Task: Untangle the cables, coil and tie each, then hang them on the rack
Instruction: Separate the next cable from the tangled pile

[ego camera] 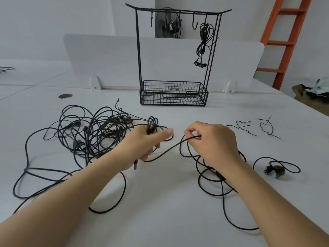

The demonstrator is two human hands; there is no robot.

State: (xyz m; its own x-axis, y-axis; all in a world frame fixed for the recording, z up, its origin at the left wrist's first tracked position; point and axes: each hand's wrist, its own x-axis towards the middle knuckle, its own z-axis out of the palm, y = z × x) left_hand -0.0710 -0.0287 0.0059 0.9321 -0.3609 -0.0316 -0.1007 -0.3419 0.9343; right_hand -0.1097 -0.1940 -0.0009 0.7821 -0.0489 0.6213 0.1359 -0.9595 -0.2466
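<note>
L hand (146, 141) grips a small coil of black cable (168, 149) in curled fingers, thumb extended toward R. R hand (213, 141) pinches the cable's free run betw. thumb and forefinger. The strand sags between the hands, w/ loose loops lying under the R wrist. Cable tangle (92, 134) lies on the table (160, 202) toward its L edge. Twist ties (243, 125) lie beyond the R hand; earphones (276, 170) sit toward the R edge. Rack (173, 50) stands at far edge, centre, w/ one coiled earphone cable (204, 38) hung on its R-most hook.
</note>
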